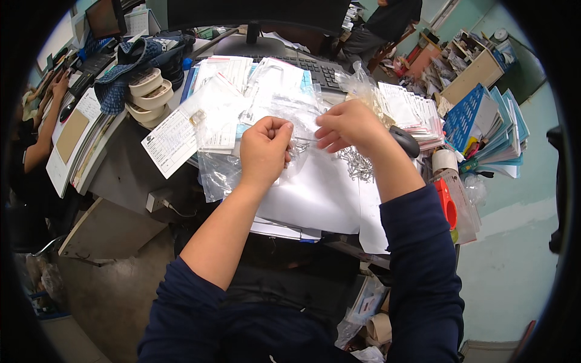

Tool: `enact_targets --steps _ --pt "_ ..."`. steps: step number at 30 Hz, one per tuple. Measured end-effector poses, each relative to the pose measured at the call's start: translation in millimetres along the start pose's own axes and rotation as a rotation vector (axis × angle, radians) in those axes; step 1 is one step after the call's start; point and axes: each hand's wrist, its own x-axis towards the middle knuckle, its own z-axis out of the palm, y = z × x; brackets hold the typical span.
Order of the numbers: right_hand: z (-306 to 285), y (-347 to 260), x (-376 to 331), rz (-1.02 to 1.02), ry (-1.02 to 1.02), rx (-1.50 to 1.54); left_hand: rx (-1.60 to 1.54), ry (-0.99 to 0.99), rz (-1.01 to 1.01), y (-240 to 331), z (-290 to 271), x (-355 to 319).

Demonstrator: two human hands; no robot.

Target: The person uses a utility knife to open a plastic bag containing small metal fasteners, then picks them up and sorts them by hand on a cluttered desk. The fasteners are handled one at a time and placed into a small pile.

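My left hand (264, 148) is closed, thumb over curled fingers, gripping the edge of a small clear plastic bag (298, 158). A few small silvery pieces show by its fingertips, too small to name. To its right, my right hand (351, 126) hovers with fingers loosely bent and apart, and nothing shows in them. Just beneath that hand lies a pile of small silvery metal pieces (358, 167) on white paper (315, 202). Beyond both hands, more clear bags (290, 103) lie over printed sheets.
A keyboard (308, 66) and monitor stand (251, 43) are at the back. Right of the pile sit a black mouse (404, 141), stacked slips (417, 118) and a red tape dispenser (446, 204). Stacked beige trays (148, 97) stand left. Other people are at the far left and back.
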Motion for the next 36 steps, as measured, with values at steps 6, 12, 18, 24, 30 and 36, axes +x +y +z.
enact_targets --steps 6,12,18,24,30,36 --pt "-52.6 40.8 -1.4 0.068 0.101 -0.531 0.030 0.002 -0.019 2.0 1.8 -1.7" --pt "-37.0 65.5 -10.6 -0.197 0.083 -0.766 0.027 0.010 -0.004 0.3 1.8 -0.1" --pt "-49.1 71.6 -0.1 -0.044 0.115 -0.576 0.038 0.001 -0.002 0.1 2.4 -0.6" --pt "-60.2 61.5 -7.4 0.094 0.066 -0.090 0.062 0.010 0.004 0.8 1.0 -0.6" --pt "-65.5 60.5 -3.3 0.100 -0.014 0.132 0.019 -0.004 -0.005 0.0 2.2 -0.6" --pt "-11.1 3.7 -5.9 -0.043 -0.019 -0.094 0.046 0.018 0.003 0.3 -0.7 0.5"
